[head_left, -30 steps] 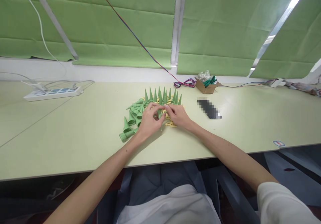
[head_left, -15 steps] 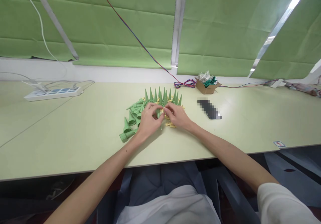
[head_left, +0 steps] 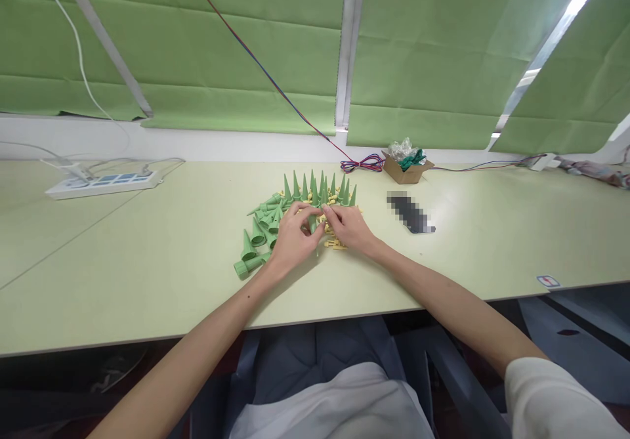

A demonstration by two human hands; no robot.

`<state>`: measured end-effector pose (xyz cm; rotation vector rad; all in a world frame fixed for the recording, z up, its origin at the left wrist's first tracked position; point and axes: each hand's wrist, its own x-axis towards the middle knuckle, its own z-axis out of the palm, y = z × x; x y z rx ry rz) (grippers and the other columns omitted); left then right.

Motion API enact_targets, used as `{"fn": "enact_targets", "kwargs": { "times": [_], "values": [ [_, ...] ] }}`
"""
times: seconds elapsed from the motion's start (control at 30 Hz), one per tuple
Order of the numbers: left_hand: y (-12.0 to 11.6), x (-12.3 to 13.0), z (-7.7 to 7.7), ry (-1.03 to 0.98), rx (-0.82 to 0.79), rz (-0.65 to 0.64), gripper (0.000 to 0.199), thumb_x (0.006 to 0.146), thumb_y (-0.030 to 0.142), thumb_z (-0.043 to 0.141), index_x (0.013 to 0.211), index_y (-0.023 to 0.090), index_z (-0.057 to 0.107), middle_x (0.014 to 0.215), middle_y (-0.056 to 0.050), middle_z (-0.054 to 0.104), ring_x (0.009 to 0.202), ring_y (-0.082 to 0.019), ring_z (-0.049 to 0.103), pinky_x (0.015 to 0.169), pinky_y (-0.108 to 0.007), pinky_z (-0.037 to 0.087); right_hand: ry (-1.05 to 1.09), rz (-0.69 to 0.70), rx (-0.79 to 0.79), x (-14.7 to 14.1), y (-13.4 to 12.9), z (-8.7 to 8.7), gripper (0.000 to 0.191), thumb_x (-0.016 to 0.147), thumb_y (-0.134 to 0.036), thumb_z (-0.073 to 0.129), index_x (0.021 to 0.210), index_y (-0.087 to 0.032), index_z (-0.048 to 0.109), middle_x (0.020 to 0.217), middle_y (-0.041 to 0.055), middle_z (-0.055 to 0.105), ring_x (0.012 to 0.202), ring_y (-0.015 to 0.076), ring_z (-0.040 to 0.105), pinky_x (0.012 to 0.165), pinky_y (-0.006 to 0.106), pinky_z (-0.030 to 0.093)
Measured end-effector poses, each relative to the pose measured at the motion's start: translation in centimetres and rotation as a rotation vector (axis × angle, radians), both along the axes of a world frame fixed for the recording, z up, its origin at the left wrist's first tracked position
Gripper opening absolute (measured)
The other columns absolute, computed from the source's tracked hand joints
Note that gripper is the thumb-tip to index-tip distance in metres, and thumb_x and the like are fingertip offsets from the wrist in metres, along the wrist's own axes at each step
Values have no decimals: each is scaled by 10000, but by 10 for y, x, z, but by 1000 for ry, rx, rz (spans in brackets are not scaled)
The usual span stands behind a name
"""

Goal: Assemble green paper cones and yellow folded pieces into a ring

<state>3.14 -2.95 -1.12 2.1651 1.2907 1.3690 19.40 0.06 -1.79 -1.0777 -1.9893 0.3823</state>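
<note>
Fingers of my left hand [head_left: 295, 237] are closed around a green plastic cone spike [head_left: 313, 224], its narrow tip pointing down. Against its upper end my right hand [head_left: 350, 228] is pinched, and whatever lies between thumb and finger is hidden. Behind both hands stands a cluster of upright green cone spikes [head_left: 304, 188]. Loose green cones [head_left: 247, 249] lie or stand to the left of my left hand. Small yellow plastic pieces [head_left: 336, 245] are scattered below and around my right hand, some partly covered by it.
To the right lies a dark, pixelated flat object [head_left: 411, 212]. A small cardboard box [head_left: 406, 175] with clear plastic and green material sits at the back, beside coiled red and blue wire [head_left: 363, 163]. At far left is a white power strip [head_left: 104, 184].
My right fingers have shifted slightly at the top of the cone spike, the thumb now pressing over it. My left hand keeps its grip almost unmoved.
</note>
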Motion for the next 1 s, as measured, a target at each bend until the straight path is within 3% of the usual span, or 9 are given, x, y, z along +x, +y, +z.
{"fn": "enact_targets", "kwargs": {
  "times": [0.17,0.3,0.4,0.6,1.0],
  "values": [
    [1,-1,-1,-13,-16,39,151,851,252,643,980,191,691,1070,-55,607,547,-67,480,584,-290,499,53,-20,-7,2,-1,0,380,1024,-431,401,719,-211,452,607,-25,484,550,123,406,582,279,289],
    [3,-1,-2,-11,-22,53,139,851,243,639,970,194,691,1060,-53,612,547,-71,484,583,-292,494,77,74,-38,2,-2,1,231,997,-381,457,892,-200,555,727,-1,611,624,135,524,629,266,367],
    [3,-1,-2,-3,-18,55,136,850,236,638,967,197,695,1051,-51,613,551,-73,484,583,-289,489,81,118,-35,2,-3,1,189,988,-341,462,904,-199,553,767,10,636,670,142,562,652,265,388],
    [2,-1,-1,12,-25,40,158,843,230,639,984,195,701,1055,-48,602,567,-75,491,585,-286,487,60,89,-17,2,-2,2,202,988,-321,453,828,-206,497,682,-15,555,598,132,476,626,267,347],
    [0,0,0,15,-23,-9,140,851,256,631,966,202,689,1037,-45,608,556,-82,472,595,-304,485,3,38,-1,2,-2,2,435,1027,-409,370,639,-218,324,562,-20,400,539,129,335,571,300,255]
  ]
}}
